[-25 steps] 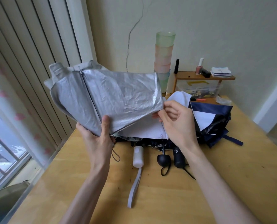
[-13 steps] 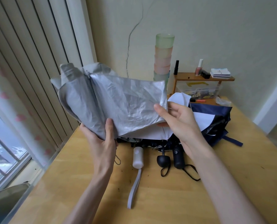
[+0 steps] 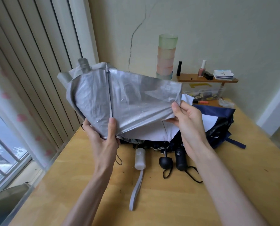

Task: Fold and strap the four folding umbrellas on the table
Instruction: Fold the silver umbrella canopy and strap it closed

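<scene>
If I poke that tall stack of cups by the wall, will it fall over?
Probably, yes. The stack of cups is tall and narrow, so a poke near the top would likely tip it. The cups look like frosted plastic, so they are probably light and may scatter rather than break.

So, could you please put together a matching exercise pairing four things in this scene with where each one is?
Things:
1. silver umbrella
2. white handle
3. stack of cups
4. nail polish bottle

Places:
A. standing on the wooden shelf
B. lying on the table, its grey strap trailing toward the person
C. held up by the left hand and right hand
D. standing beside the shelf

Pairs: 1-C, 2-B, 3-D, 4-A.
</scene>
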Demonstrator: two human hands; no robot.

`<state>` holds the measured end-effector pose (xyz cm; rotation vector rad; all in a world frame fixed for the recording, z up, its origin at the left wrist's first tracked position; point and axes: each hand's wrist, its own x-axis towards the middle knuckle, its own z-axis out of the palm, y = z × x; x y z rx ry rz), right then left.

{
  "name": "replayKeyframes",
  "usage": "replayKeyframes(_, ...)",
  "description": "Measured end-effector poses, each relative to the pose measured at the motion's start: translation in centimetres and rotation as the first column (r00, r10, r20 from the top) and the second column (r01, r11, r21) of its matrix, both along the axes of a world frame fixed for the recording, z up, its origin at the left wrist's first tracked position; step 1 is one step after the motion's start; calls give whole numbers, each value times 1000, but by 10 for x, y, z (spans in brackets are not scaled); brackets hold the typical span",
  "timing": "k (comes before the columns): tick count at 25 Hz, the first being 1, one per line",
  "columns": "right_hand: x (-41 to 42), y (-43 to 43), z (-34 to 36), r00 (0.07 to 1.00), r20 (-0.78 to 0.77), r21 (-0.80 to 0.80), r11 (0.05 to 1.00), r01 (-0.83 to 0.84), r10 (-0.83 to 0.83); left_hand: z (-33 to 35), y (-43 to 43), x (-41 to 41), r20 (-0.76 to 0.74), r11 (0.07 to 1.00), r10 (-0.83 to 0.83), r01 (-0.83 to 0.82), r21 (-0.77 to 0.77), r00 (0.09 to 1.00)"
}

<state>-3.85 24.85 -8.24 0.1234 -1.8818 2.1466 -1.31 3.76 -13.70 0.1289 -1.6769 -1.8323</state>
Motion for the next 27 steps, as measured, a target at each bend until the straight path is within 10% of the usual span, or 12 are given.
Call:
replayKeyframes(6, 0, -5, 1, 994, 61, -104, 991, -81, 87, 4, 2, 2, -48, 999, 13, -14, -39, 999)
replayKeyframes(15, 6, -8, 3, 957, -214, 380, 886, 265, -195, 0, 1, 1, -62, 986, 30, -40, -160, 998)
replayKeyframes(27, 47, -19, 66, 945, -289, 146, 982, -118, 157, 0, -6, -1, -10, 946, -195, 185, -264, 981)
